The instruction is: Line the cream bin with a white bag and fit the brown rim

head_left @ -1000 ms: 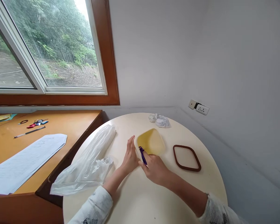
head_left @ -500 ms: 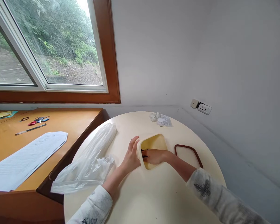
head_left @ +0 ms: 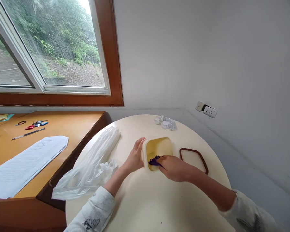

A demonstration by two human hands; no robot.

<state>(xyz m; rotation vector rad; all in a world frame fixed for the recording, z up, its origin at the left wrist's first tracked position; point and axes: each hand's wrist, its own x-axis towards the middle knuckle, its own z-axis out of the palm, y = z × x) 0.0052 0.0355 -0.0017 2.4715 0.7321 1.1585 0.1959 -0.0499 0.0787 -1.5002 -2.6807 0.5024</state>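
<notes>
A cream-yellow square bin (head_left: pixel 162 146) is tilted on the table with its mouth turned toward me. Around its left side wraps my left hand (head_left: pixel 134 158), holding it steady. A dark purple cloth-like bundle (head_left: pixel 154 160) shows inside the mouth, pinched in the fingers of my right hand (head_left: pixel 175 168). Part of the bundle is hidden by those fingers. Lying flat to the right of the bin is a brown rounded-square ring (head_left: pixel 191 149), partly covered by my right wrist.
The round cream table (head_left: pixel 145 206) carries a crumpled clear plastic bag (head_left: pixel 94 167) at left and small bagged white items (head_left: pixel 168 123) at the back. A wooden desk (head_left: pixel 84 125) adjoins it, with papers (head_left: pixel 38 158), a pen (head_left: pixel 28 133) and keys (head_left: pixel 37 124).
My right hand has drawn back from deep inside the bin toward its mouth, bringing the purple bundle into view. The left hand stays on the bin, which has tilted slightly.
</notes>
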